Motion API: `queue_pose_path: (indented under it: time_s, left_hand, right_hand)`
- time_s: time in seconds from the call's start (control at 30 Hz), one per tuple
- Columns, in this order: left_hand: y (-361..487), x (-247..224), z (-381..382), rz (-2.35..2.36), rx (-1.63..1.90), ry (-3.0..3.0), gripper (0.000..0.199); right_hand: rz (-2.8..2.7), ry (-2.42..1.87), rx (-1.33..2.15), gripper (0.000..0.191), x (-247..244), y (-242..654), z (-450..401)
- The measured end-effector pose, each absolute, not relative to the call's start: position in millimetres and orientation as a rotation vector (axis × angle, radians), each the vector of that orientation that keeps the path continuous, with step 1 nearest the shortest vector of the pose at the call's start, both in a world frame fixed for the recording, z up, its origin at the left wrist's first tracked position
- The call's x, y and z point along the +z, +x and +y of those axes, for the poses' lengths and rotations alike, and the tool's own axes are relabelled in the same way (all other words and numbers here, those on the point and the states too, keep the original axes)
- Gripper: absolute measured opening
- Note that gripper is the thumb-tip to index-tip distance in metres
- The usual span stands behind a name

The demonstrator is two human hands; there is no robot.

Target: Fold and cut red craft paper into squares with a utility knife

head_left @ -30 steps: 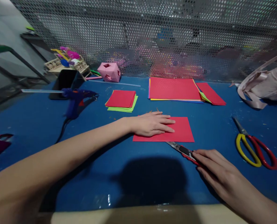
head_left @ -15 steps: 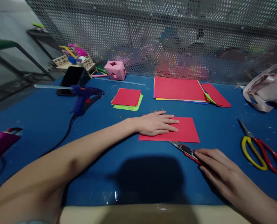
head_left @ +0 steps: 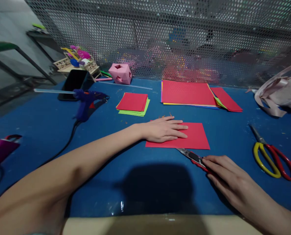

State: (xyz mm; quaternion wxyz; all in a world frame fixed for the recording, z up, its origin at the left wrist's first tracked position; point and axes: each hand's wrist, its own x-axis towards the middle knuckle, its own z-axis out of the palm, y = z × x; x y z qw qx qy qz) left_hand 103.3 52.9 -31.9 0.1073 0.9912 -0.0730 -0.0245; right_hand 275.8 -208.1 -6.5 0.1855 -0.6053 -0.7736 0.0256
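A red sheet of paper (head_left: 196, 135) lies on the blue table (head_left: 93, 182). Flat across its left half rests my left hand (head_left: 163, 130), fingers spread and pressing it down. My right hand (head_left: 230, 178) is closed around the red handle of a utility knife (head_left: 195, 158). The knife's blade is out and points left, its tip right at the paper's near edge. Whether the blade touches the paper I cannot tell. The paper's left part is hidden under my left hand.
Scissors (head_left: 265, 150) lie at right. Behind are small square papers (head_left: 133, 101), larger coloured sheets (head_left: 186, 93) and a pink paper polyhedron (head_left: 121, 73). A blue glue gun (head_left: 84, 104) and a phone (head_left: 74, 81) are at left. A perforated metal panel (head_left: 147, 39) bounds the back.
My right hand and the utility knife have shifted slightly left along the paper's near edge. My left hand stays in place on the paper.
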Motion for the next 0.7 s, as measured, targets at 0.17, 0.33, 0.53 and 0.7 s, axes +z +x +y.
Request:
queue_pose_path:
  time_s: [0.17, 0.33, 0.53, 0.7]
  left_hand:
    - [103.5, -31.3, 52.2, -0.211, -0.058, 2.918, 0.044]
    - [103.3, -29.9, 50.9, -0.209, -0.089, 2.942, 0.045]
    - [103.1, -30.0, 51.4, -0.214, -0.087, 2.953, 0.044]
    - [103.0, -31.4, 52.3, -0.220, -0.075, 2.959, 0.045]
  right_hand:
    - [-2.186, -1.673, 0.090, 0.030, -5.8, 274.0, -206.8]
    - [-2.182, -1.671, 0.119, 0.030, -5.3, 271.4, -202.4]
    - [-2.197, -1.664, 0.125, 0.030, -4.9, 269.0, -200.1]
    - [-2.205, -1.656, 0.142, 0.030, -6.2, 267.3, -200.4]
